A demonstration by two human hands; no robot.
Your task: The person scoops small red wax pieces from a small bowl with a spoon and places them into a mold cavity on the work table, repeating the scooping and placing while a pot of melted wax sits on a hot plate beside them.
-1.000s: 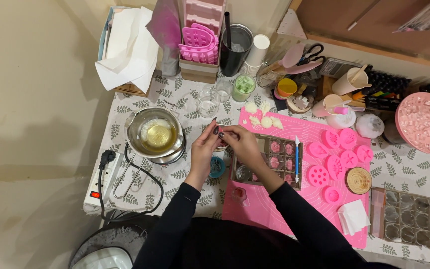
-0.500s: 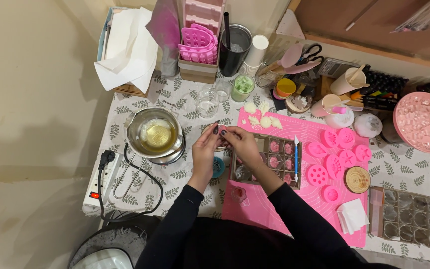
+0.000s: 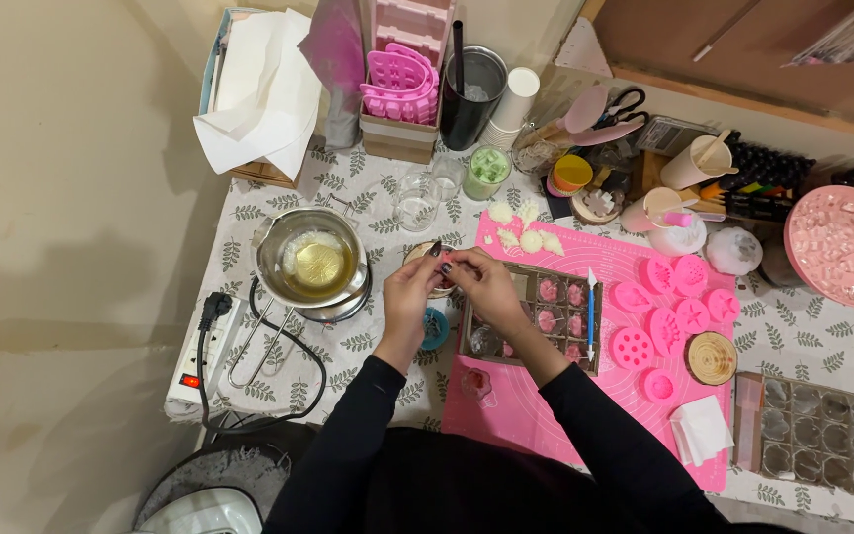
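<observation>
So the worktop (image 3: 249,213) with the leafy cloth is packed, and the big pink silicone mat (image 3: 585,415) covers most of its right half. Left of the mat sits the metal melting pot (image 3: 313,262) with yellowish wax half melted in it, parked on a little burner. On the mat there's the clear compartment tray (image 3: 531,316), a few of its cells already holding pink pieces.

Compared with a second ago, basically nothing big has moved: both hands hover in the same spot between pot and tray, just shuffled a touch closer together, so the fiddly bit with the small piece looks to be ongoing rather than finished.

The left hand (image 3: 409,297) and right hand (image 3: 481,287) are brought together over a small round cup (image 3: 427,259), fingertips meeting. They're pinching a tiny pink piece (image 3: 444,259) between them, I think; it's too small to say what it is exactly. That piece sits right at the fingertips, above the cup's rim, just left of the tray's corner and just right of the pot.
</observation>
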